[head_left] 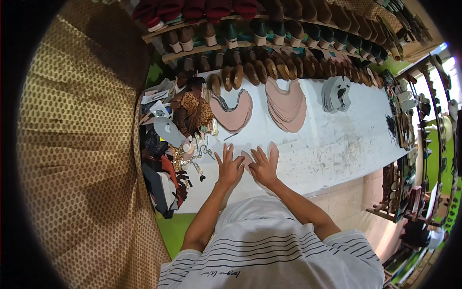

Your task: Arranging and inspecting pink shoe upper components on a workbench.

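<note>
A pink, curved shoe-upper piece lies low on the white table. One end of this pink shoe-upper piece shows beside the fingers of my right hand, and another part shows between my two hands. My left hand pinches the near left part with thumb and forefinger, its other fingers stretched forward. My right hand is closed on the same piece, with some fingers raised. Beyond my hands lie a stack of similar pink pieces and another pink stack with a dark-edged inner curve. A thin dark stick-like tool lies near the left stack.
The white table carries dark stains at the right. Grey cut pieces sit at the back. Leather scraps, a grey disc and metal trimmings crowd the left. Shoe lasts line the far edge below loaded shelves. A patterned curtain hangs left.
</note>
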`<state>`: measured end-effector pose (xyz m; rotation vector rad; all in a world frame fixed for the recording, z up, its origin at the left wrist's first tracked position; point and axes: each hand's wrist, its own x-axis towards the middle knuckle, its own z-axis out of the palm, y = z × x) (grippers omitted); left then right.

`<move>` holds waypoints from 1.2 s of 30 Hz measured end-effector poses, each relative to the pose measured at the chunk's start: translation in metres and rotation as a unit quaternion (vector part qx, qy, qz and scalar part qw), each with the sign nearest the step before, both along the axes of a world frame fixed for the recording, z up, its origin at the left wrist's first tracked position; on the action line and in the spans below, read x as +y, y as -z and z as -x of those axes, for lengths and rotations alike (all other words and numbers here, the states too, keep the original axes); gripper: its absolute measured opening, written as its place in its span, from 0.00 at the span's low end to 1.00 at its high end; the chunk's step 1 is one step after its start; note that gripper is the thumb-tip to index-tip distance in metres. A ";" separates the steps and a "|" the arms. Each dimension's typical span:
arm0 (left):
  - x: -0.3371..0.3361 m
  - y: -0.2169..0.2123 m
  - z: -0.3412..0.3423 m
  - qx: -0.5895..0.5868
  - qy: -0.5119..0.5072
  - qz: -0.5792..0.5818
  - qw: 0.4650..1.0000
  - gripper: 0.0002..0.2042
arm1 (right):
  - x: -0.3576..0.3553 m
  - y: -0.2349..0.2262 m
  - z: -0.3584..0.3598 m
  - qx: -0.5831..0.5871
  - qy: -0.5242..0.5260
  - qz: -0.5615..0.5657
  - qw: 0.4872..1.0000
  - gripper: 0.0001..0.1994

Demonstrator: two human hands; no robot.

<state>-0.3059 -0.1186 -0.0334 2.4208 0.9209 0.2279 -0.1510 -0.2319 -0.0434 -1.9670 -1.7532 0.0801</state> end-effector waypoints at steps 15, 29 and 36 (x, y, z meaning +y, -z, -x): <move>-0.002 0.001 0.002 -0.016 -0.014 -0.003 1.000 0.19 | 0.005 0.006 0.002 -0.032 0.040 -0.006 0.999 0.04; -0.007 0.002 0.004 -0.011 -0.030 -0.022 0.999 0.22 | 0.047 0.005 0.002 0.114 0.119 0.076 0.983 0.06; -0.007 0.008 0.004 -0.010 -0.024 -0.030 0.999 0.23 | 0.059 0.009 0.004 0.117 0.127 0.071 0.982 0.05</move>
